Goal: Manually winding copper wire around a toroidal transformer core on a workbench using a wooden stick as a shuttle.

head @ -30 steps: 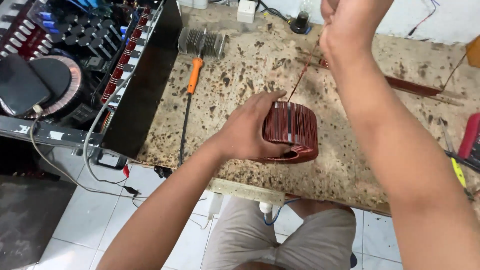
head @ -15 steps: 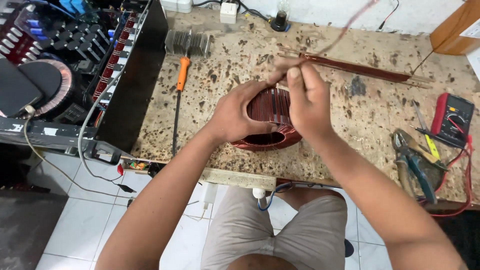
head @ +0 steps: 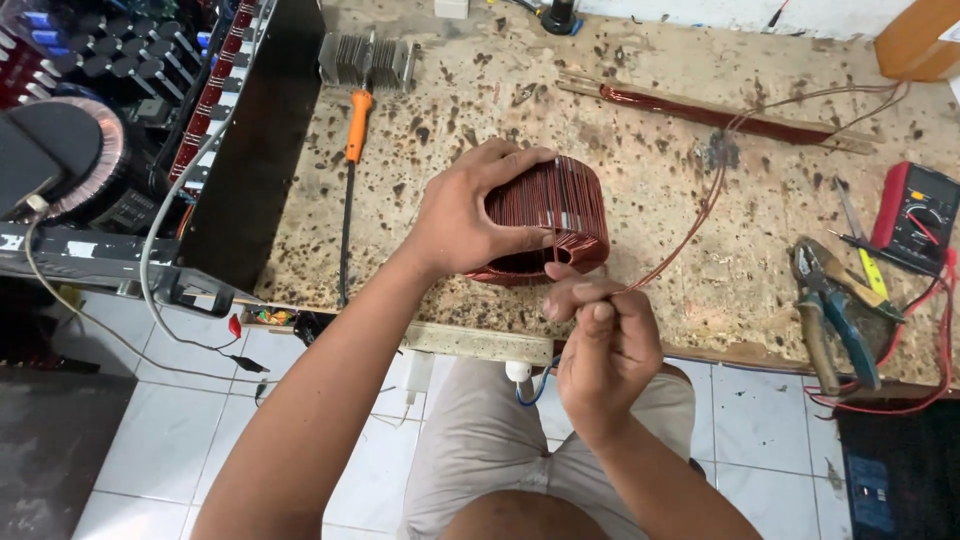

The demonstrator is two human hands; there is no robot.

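copper-red wire coil (head: 545, 215) sits on the stained workbench (head: 640, 120), near its front edge. the left hand (head: 465, 215) wraps it, fingers clamped over its top and side. just in front, the right hand (head: 600, 335) pinches the thin copper wire (head: 700, 215), fingertips together. pliers (head: 830, 310) and a red meter (head: 915, 215) lie at the right, an orange-handled screwdriver (head: 352, 175) at the left.

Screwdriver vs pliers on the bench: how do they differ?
The screwdriver has an orange handle and a long thin dark shaft; the pliers have blue-green grips and stubby jaws. The screwdriver lies to the left of the copper coil, near the open amplifier chassis; the pliers lie at the right, beside the red multimeter. The screwdriver runs straight toward the bench edge; the pliers' grips are splayed. Both lie flat on the bench, untouched by either hand.
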